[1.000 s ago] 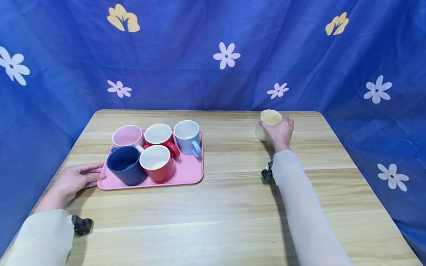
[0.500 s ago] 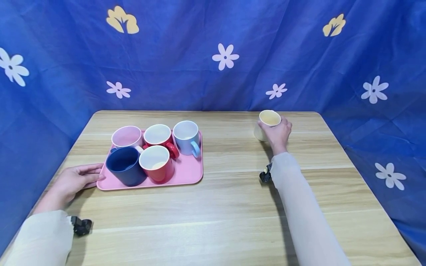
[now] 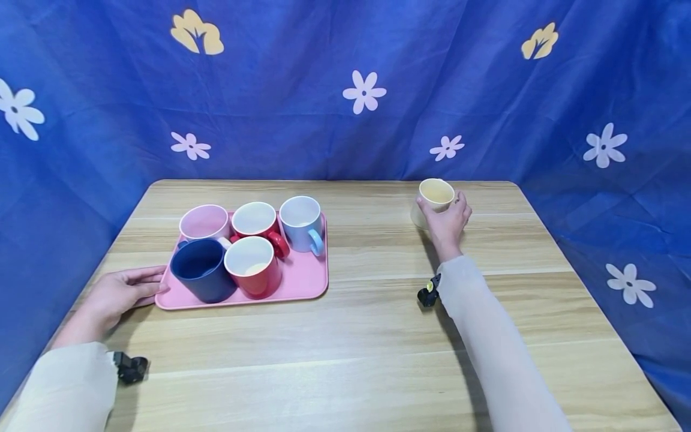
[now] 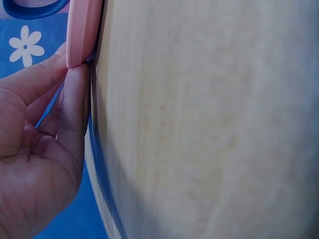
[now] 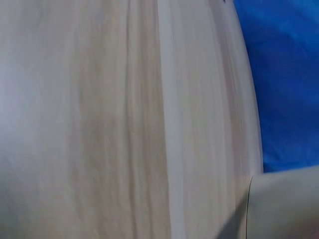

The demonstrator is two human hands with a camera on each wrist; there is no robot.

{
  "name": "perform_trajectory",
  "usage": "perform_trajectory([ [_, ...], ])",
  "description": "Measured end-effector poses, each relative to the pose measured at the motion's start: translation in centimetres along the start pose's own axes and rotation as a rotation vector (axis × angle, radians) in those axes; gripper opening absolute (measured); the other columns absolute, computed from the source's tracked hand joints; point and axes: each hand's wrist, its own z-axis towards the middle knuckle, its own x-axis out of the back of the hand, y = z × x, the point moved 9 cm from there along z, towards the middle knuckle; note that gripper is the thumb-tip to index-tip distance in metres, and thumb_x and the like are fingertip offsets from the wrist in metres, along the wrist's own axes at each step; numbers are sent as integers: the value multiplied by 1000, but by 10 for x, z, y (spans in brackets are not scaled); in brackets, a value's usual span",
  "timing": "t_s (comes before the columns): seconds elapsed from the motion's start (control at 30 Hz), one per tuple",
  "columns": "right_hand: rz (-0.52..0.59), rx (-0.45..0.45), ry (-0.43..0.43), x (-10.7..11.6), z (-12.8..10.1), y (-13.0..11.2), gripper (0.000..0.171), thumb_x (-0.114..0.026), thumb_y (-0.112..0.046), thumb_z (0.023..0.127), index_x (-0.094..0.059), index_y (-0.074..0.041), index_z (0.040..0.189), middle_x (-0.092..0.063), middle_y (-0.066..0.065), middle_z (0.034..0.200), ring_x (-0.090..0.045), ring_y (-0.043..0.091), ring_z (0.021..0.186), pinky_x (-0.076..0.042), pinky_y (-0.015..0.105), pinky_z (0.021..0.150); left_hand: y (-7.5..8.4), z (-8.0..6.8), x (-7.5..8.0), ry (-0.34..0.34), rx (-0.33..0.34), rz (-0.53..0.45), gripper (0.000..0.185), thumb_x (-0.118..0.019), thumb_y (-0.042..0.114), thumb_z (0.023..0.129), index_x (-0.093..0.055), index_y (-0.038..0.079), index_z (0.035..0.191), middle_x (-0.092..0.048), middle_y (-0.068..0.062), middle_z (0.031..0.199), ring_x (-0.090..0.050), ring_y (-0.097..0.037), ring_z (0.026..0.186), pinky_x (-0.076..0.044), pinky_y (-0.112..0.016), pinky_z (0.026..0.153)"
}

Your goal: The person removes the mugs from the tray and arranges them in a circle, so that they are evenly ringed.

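Tray (image 3: pixel 302 279) in head view: pink, rectangular, flat on the wooden table (image 3: pixel 345 360), left of centre, carrying five upright mugs in two rows. Back row, left to right: pink mug (image 3: pixel 204 221), interior also pink; back red mug (image 3: pixel 255 217), white inside, red handle angled to the front right; light-blue mug (image 3: pixel 299 231), white inside, handle likewise. Front row: navy mug (image 3: pixel 207 282), dark blue inside; front red mug (image 3: pixel 261 279), white interior with a pale cream patch low down, whether lining, light or contents cannot tell. Bare tray floor at its front right. Left hand (image 3: pixel 116 294) at the tray's near left corner, thumb at the rim. Cream cup (image 3: pixel 434 191), upright, pale yellow inside, at the far right of the table, well apart from the tray; right hand (image 3: pixel 448 227) grips it, thumb on its left side, fingers on its right. Left wrist view: left hand pinches the tray's corner between its digits; a dark blue handle (image 4: pixel 34 15) shows above the rim. Right wrist view: wood grain, blue cloth (image 5: pixel 279 89) beyond the table edge, and a pale curved surface (image 5: pixel 284 204) at lower right, identity unclear; the grip cannot be read from this side.
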Motion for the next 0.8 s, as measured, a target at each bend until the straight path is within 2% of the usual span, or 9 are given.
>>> perform_trajectory([
  [0.23,96,-17,96,4,-19,-8,99,-82,-48,69,-30,-15,146,-30,14,141,-30,25,130,-26,30,110,0,-1,1,-7,-8,-17,36,-65,-5,87,-75,29,93,-70,10,93,-67,-5,81,-58,-23,70],
  [0.43,171,30,155,4,-38,-22,91,-83,-42,69,-34,-17,143,-27,12,139,-27,24,128,-27,28,107,0,-1,0,11,6,7,35,-68,-3,85,-75,30,92,-70,11,92,-67,-4,80,-58,-23,69],
  [0.57,196,63,113,-5,-52,-32,89,-81,-44,71,-34,-18,143,-28,12,137,-28,24,127,-30,29,106,1,-2,-1,23,19,31,33,-72,0,83,-75,32,92,-70,12,91,-67,-4,81,-58,-22,69],
  [0.7,212,111,19,-18,-67,-46,89,-79,-46,74,-32,-16,144,-30,13,138,-35,27,125,-33,32,106,3,-3,-2,22,14,36,34,-71,-1,84,-74,32,91,-69,13,91,-66,-3,80,-57,-22,69],
  [0.8,228,142,-57,-29,-81,-57,89,-78,-45,76,-31,-15,145,-32,12,138,-39,28,120,-40,36,99,3,-3,-2,21,7,39,34,-71,-1,84,-74,33,91,-69,13,92,-66,-3,80,-57,-22,69],
])
